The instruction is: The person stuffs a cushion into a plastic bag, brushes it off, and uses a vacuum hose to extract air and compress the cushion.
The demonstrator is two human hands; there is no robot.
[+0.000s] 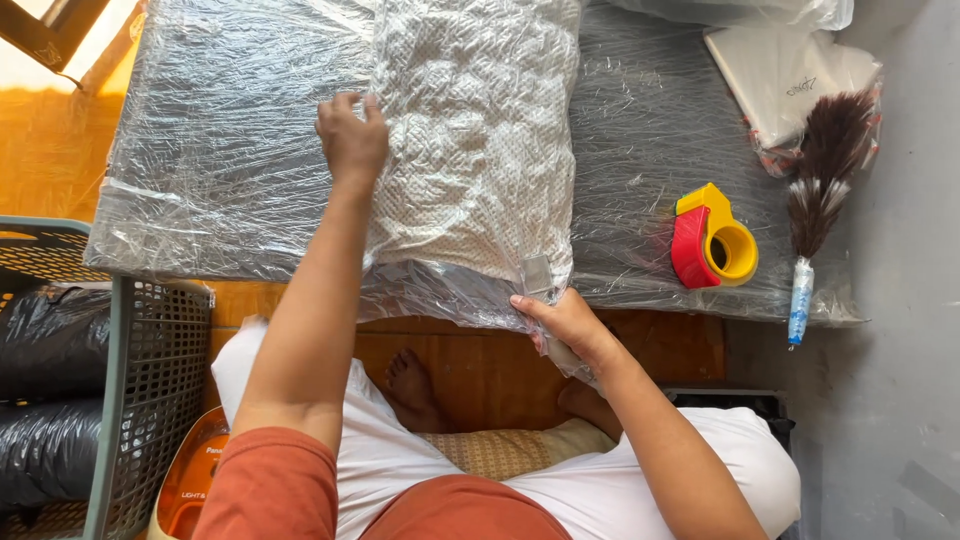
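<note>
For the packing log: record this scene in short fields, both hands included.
surface: low table covered in clear plastic film
main item: white dotted pillow inside a clear plastic bag
left hand: pressing on the pillow's left edge
right hand: gripping the bag's near edge
to the right: red and yellow tape dispenser, feather duster
to the left: grey mesh basket with black bags
</note>
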